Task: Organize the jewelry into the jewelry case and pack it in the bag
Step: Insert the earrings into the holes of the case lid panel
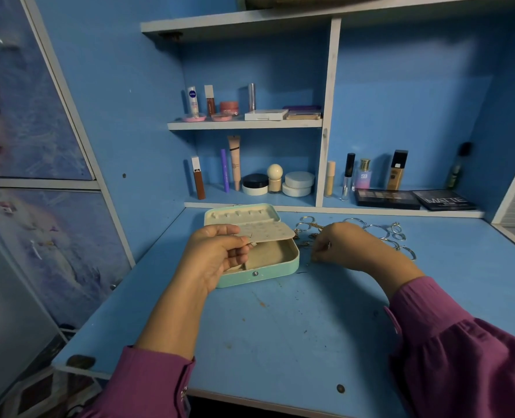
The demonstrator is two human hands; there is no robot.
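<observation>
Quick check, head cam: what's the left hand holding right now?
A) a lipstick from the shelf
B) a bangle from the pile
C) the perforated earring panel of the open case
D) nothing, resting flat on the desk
C: the left hand pinches the edge of the perforated earring panel, holding it raised over the open jewelry case.
</observation>
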